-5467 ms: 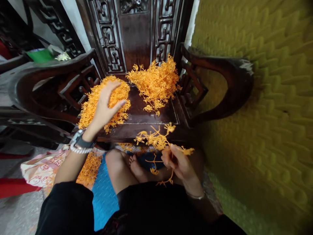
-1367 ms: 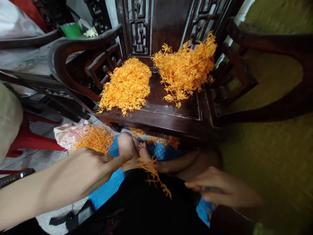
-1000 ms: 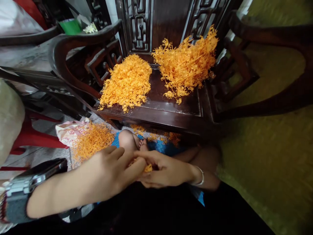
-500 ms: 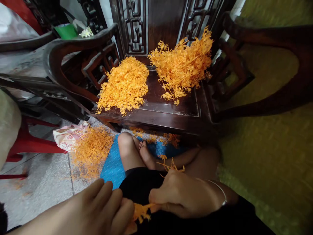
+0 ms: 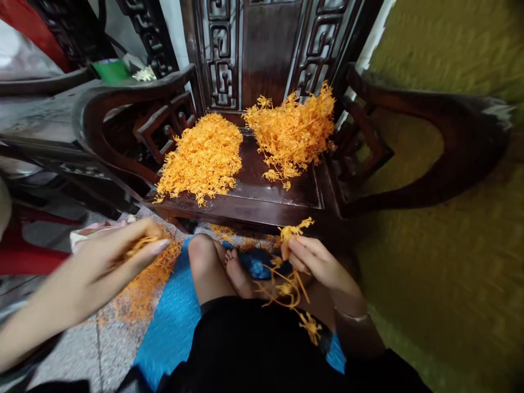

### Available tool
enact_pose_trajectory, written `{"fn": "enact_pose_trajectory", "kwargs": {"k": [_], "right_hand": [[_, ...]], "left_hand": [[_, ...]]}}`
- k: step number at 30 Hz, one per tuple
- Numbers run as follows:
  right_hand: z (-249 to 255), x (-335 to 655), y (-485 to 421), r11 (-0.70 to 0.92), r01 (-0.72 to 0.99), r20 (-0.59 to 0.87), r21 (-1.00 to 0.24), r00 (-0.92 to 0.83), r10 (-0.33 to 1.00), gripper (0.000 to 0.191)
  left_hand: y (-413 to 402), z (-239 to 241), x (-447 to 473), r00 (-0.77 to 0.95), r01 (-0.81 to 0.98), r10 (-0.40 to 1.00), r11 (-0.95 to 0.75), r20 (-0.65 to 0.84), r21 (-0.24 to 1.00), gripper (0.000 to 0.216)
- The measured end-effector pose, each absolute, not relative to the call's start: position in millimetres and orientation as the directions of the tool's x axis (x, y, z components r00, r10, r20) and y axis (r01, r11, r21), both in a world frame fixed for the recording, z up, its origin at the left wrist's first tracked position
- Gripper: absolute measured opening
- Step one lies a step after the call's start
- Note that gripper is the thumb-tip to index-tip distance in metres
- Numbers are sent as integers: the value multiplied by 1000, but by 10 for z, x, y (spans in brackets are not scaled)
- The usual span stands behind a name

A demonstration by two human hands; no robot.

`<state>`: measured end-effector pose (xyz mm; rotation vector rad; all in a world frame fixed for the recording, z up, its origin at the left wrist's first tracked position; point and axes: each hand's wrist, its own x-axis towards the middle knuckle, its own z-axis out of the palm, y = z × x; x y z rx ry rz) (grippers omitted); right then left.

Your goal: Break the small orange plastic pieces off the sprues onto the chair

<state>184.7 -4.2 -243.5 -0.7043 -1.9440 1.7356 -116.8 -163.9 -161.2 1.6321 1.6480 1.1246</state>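
My left hand (image 5: 108,262) is closed around thin orange plastic stems (image 5: 141,245), slightly blurred, over the heap of bare orange stems (image 5: 143,289) on the floor. Out in front of my right knee, my right hand (image 5: 321,265) pinches orange plastic flower pieces (image 5: 290,232) between thumb and fingers. More orange stems with small flower-like tips (image 5: 286,289) dangle below that hand. A loose pile of short orange flower pieces (image 5: 204,158) lies on the left of the chair seat. On its right sits a bushier pile of orange flower sprays with stems (image 5: 295,131).
The dark carved wooden chair (image 5: 245,204) stands straight ahead. I sit cross-legged on a blue mat (image 5: 167,322). Orange bits lie under the seat. At left are a red stool (image 5: 33,254), a printed bag (image 5: 88,232) and a side table with a green roll (image 5: 112,71).
My hands have moved apart: the left went up and left to the floor heap, the right rose toward the chair. The orange piece between them is no longer stretched across. The view shifted slightly.
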Motion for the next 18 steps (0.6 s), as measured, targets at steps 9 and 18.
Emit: {"fn": "enact_pose_trajectory", "kwargs": {"k": [9,18], "right_hand": [[-2662,1468,-275,-177,-153,-2,-972,-751,660,35],[-2573,1368,-293,108,-40,115,-993,-381,918,36]], "left_hand": [[-1030,-2551,-516,-147,-130,979,-162,142,978,24],[-924,-2857,-134,-120,-503,984,-176,133,846,27]]}}
